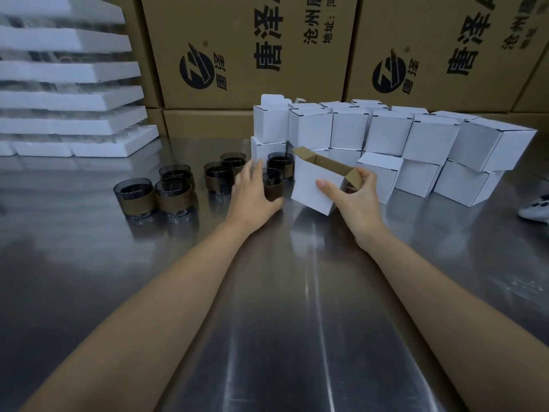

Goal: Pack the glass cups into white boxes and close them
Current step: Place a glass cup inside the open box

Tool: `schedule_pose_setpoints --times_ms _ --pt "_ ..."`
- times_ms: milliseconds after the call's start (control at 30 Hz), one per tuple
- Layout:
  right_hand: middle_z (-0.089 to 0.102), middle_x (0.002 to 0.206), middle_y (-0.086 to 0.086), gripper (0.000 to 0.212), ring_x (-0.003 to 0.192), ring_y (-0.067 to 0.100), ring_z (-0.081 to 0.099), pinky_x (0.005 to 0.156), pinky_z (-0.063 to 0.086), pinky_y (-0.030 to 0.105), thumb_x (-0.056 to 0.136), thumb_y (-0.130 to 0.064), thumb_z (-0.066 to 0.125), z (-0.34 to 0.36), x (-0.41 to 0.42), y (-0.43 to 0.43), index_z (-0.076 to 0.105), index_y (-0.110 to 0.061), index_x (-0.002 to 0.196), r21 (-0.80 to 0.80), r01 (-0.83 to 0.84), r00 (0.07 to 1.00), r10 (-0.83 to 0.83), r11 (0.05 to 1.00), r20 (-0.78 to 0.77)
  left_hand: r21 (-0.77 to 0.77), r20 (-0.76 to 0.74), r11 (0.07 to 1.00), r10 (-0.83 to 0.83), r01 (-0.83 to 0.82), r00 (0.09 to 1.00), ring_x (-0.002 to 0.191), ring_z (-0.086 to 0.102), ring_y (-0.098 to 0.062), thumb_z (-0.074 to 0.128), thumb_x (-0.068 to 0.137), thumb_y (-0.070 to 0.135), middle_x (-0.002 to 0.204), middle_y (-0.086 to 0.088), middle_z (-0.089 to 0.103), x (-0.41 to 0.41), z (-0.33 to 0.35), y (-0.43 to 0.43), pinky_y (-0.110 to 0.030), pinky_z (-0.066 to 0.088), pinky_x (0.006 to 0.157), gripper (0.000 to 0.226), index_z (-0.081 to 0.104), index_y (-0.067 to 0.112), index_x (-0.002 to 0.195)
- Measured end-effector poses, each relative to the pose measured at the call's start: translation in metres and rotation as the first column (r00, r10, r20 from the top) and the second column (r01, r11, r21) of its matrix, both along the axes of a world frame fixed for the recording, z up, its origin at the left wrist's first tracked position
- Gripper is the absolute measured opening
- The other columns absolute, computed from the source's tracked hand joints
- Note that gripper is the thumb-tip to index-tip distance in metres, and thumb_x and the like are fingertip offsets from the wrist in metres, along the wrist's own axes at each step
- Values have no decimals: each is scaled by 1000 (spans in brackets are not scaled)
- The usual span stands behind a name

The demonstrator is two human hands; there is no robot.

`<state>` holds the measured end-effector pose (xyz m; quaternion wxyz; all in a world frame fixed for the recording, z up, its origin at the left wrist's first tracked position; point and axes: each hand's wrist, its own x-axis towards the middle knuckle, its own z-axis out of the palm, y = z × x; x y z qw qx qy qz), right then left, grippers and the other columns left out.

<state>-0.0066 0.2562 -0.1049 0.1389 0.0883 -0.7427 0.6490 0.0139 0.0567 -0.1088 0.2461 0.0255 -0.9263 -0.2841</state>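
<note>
Several dark glass cups with brown bands stand on the steel table [282,307], among them one at the far left [134,197] and one at the back [280,163]. My left hand [254,193] wraps its thumb and fingers round a cup [272,182] in the middle. My right hand [353,197] grips an open white box [318,181], tilted with its brown-lined flaps up and its opening toward the cups. A stack of closed white boxes [427,138] stands behind it.
Large brown cartons [249,52] line the back wall. White foam trays [65,96] are stacked at the back left. A white object [534,211] lies at the right edge. Bare steel stretches in front of the cups.
</note>
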Motion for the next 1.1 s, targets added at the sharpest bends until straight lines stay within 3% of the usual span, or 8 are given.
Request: schedule_pose_setpoints --times_ms 133,267,433,667,733,900,1000,1100 --pt "57 109 -16 75 102 2 56 80 45 17 69 -46 84 -3 -3 -1 38 -28 125 3 -3 1000 2 1000 5 242 88 969 -71 48 994 138 36 -25 77 80 21 151 -9 37 -6 -3 -3 -21 28 104 107 2 9 154" --pt "56 107 -18 73 99 -2 56 77 43 14 69 -45 84 -3 -5 -1 37 -30 123 7 -15 1000 15 1000 -4 279 36 960 -49 37 998 130 44 -23 79 79 17 142 -8 49 -6 -5 -6 -8 25 86 92 20 7 149" --pt "57 111 -13 79 103 3 56 84 46 18 69 -42 85 -2 -4 -1 37 -25 129 -13 -7 1000 7 1000 -13 383 -150 924 40 20 988 118 49 -9 80 76 35 131 0 55 -1 3 -2 -18 35 92 73 48 11 136" --pt "55 120 -4 84 112 16 56 99 47 35 68 -38 86 -1 1 -1 34 -26 133 63 -42 999 44 997 -24 615 -399 780 179 118 899 132 44 -12 73 83 41 140 1 47 17 30 14 -15 34 105 85 29 15 151" --pt "54 117 -7 85 112 17 56 100 47 36 68 -38 87 -1 2 -2 34 -26 133 97 -68 997 72 993 -34 612 -477 751 101 247 873 137 38 -14 72 85 33 150 -3 38 23 40 19 -8 33 102 87 19 20 153" --pt "51 115 -14 88 106 -1 53 78 42 5 64 -44 86 0 10 -4 34 -30 132 188 -174 978 192 966 -80 490 -388 755 -258 435 885 122 46 0 73 81 19 135 15 42 33 69 22 -4 42 84 84 26 30 150" --pt "52 118 -19 93 108 -8 52 84 42 6 57 -52 85 1 17 -7 35 -31 132 225 -255 957 279 940 -82 349 -224 826 -385 442 895 113 44 11 75 78 19 131 26 39 36 77 21 -2 36 79 86 28 40 146" --pt "57 117 -18 93 108 -4 56 92 46 20 57 -46 89 0 17 -9 38 -29 133 226 -286 948 309 931 -72 205 -37 892 -403 402 914 107 50 8 77 72 22 126 15 50 37 82 18 -5 37 78 80 40 38 141"
